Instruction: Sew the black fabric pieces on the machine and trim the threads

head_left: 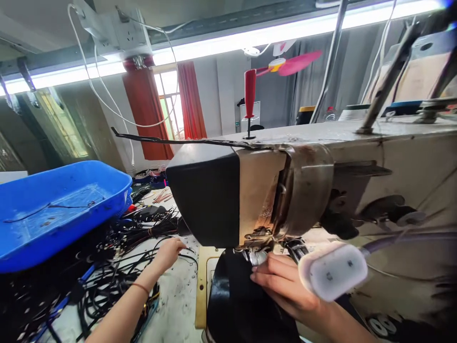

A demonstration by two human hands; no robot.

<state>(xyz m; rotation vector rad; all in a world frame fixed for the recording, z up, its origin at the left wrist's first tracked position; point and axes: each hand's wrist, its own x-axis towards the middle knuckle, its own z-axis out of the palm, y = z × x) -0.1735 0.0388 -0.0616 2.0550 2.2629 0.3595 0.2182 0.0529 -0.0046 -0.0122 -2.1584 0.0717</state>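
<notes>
A large industrial sewing machine [310, 190] fills the middle and right. Under its head, my right hand [289, 286] rests by the needle area, fingers pressed together at the edge of the black rounded bed [239, 295]. Whatever those fingertips hold is hidden; a shiny metal part [257, 257] sits right beside them. Left of the bed, my left hand [168, 253] is closed in a pinch at a thin black strap [189, 257], which curves over the white table. A pale lamp or sensor housing [333, 271] on a cable covers part of my right wrist.
A blue plastic tub [64, 200] stands at the left. Tangled black cords [103, 295] cover the table below it. A red-handled screwdriver [250, 95] stands upright on the machine, near a long black rod [160, 139]. White cables hang from an overhead socket box [121, 35].
</notes>
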